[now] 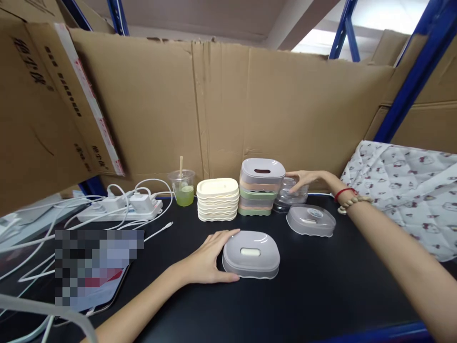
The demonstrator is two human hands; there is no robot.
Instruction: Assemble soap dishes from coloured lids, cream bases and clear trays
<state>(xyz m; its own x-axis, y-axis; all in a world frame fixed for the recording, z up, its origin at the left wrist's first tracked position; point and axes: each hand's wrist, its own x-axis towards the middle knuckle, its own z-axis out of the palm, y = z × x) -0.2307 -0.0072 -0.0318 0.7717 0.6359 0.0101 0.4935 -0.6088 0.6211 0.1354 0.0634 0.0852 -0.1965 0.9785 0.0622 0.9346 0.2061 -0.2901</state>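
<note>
A translucent grey oval cover [262, 264] with a wavy lower rim and a pale slot on top lies on the black table. My left hand [210, 262] is closed round its left end, thumb at the front and fingers at the back. Farther off, my right hand [307, 178] reaches to a stack of clear plastic covers [299, 195], its thumb and fingers round the top one; the fingertips are partly hidden. Beside it rises a stack of grey, peach and green oval boxes [257, 195]. Another grey oval cover [300, 221] with a round sticker lies below my right hand.
Several cream oval trays [217, 202] are stacked left of the boxes, next to a plastic cup [184, 195] of green drink. A power strip [123, 212], white cables and a blurred tablet [103, 271] occupy the left. Cardboard [150, 105] walls the back; quilted cloth [403, 190] lies right.
</note>
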